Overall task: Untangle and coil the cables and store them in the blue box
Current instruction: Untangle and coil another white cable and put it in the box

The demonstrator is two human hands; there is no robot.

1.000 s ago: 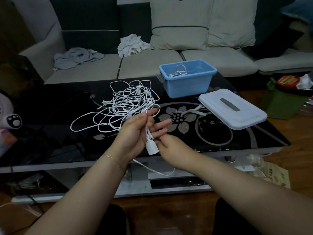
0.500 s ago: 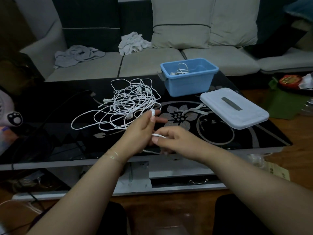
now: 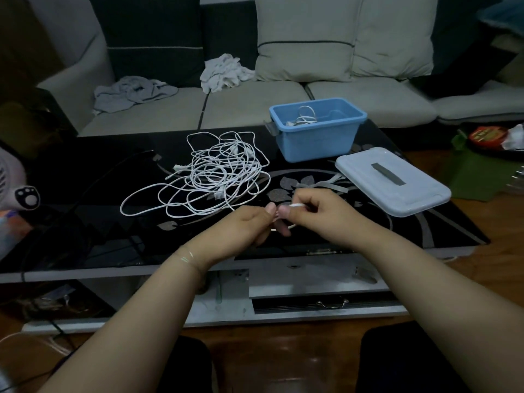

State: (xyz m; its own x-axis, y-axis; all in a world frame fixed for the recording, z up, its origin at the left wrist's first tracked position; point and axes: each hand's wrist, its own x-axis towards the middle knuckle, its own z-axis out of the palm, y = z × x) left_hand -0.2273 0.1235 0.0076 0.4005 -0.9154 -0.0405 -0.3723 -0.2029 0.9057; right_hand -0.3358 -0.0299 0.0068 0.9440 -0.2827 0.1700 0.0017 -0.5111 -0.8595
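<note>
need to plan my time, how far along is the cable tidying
Early. Done: one white cable lies in the blue box. In hand: left hand and right hand pinch a white cable end. Left: the big tangle on the table; the lid lies off.

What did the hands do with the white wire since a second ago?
The left hand dropped its raised, open fingers and now pinches the white cable. The right hand came up from underneath and pinches the cable too, thumbs close together. The white plug seen earlier is now hidden. The tangled pile, blue box and lid stayed put.
</note>
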